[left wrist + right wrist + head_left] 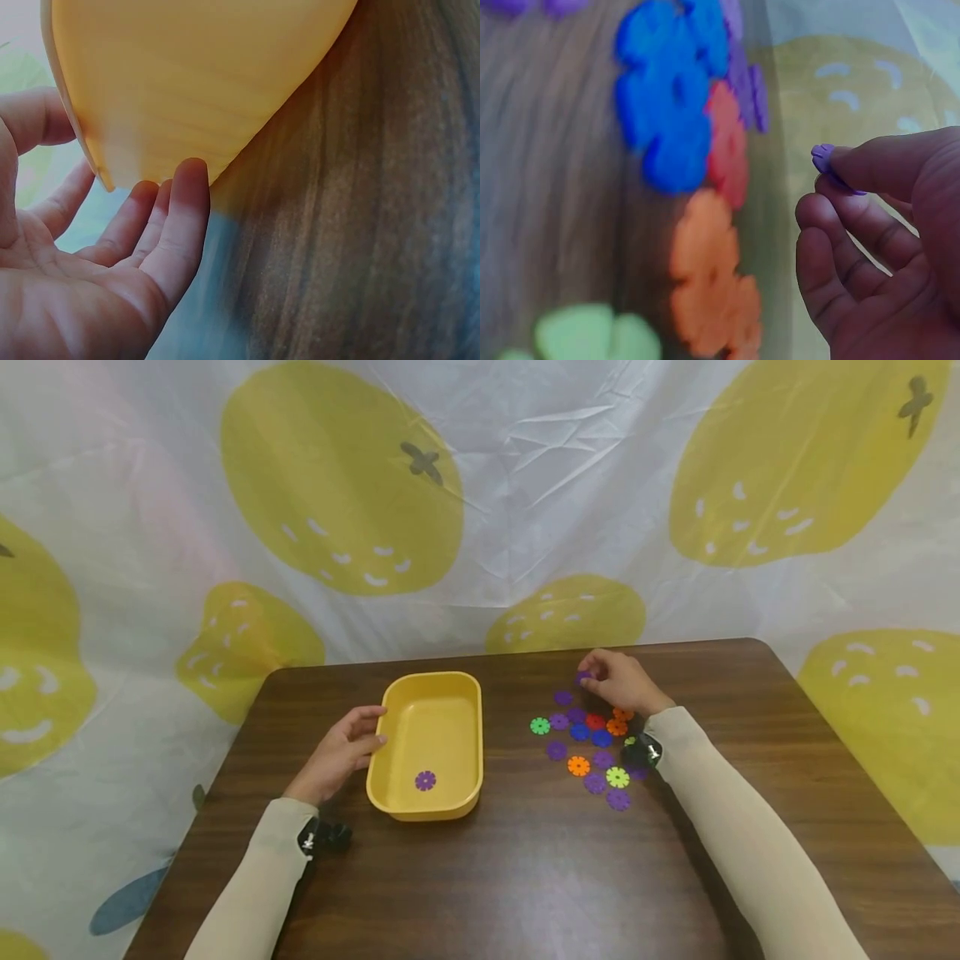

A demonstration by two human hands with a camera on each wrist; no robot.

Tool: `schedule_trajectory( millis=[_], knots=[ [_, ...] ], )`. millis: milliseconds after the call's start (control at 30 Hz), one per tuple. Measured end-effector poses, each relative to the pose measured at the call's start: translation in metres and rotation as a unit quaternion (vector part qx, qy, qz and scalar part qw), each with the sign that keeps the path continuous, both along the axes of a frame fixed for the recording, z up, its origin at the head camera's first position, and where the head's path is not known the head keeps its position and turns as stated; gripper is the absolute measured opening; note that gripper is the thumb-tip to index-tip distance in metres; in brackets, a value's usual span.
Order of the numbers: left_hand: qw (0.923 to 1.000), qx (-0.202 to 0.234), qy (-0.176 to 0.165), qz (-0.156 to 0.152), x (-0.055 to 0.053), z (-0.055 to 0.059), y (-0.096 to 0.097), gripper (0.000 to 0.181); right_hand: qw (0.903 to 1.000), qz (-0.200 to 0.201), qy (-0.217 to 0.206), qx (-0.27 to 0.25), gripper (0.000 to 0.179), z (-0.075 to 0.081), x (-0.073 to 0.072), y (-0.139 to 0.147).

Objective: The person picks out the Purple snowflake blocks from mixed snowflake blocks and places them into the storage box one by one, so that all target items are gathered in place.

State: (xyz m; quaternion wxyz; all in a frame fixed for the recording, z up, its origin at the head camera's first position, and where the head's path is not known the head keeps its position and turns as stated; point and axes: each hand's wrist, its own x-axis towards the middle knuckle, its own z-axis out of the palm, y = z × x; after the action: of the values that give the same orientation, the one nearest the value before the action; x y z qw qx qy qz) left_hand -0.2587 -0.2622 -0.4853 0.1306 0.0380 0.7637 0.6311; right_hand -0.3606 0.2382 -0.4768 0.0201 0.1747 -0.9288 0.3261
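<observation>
A yellow plastic basin (427,693) stands left of the middle of the table, with one purple flower-shaped disc (425,781) on its floor. My left hand (339,757) holds the basin's left side, thumb and forefinger at the rim; in the left wrist view, other fingers (191,187) lie along its outer wall. Over at the far right, my right hand (621,681) pinches a purple notched disc (823,157) between thumb and forefinger. Near that hand lie a red disc (595,722), orange discs (617,727) and blue discs (602,737).
More notched discs spread toward the front: a green one (540,726), an orange one (578,766), a lime one (618,777) and several purple ones (618,799). Behind the brown wooden table (480,893) hangs a lemon-print cloth (510,527).
</observation>
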Motion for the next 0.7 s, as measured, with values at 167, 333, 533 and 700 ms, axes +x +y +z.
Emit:
schedule_trajectory(
  millis=[167,333,533,700],
  knots=[
    [1.0,0.003,0.003,-0.002,0.0,0.0,-0.001,0.056,0.9997,0.003,0.011,-0.023,0.019,0.009,0.003,-0.01],
    [0.9999,0.008,0.006,-0.005,-0.001,0.0,-0.001,0.058,0.9985,0.013,0.027,-0.045,0.021,0.021,0.009,-0.021],
    [0.9999,0.007,0.007,-0.006,0.0,0.0,-0.001,0.058,0.996,0.035,0.048,-0.067,0.02,0.033,0.017,-0.034],
    [0.9999,0.007,0.011,-0.008,0.0,0.0,0.0,0.057,0.994,0.058,0.059,-0.071,0.018,0.043,0.024,-0.044]
  ],
)
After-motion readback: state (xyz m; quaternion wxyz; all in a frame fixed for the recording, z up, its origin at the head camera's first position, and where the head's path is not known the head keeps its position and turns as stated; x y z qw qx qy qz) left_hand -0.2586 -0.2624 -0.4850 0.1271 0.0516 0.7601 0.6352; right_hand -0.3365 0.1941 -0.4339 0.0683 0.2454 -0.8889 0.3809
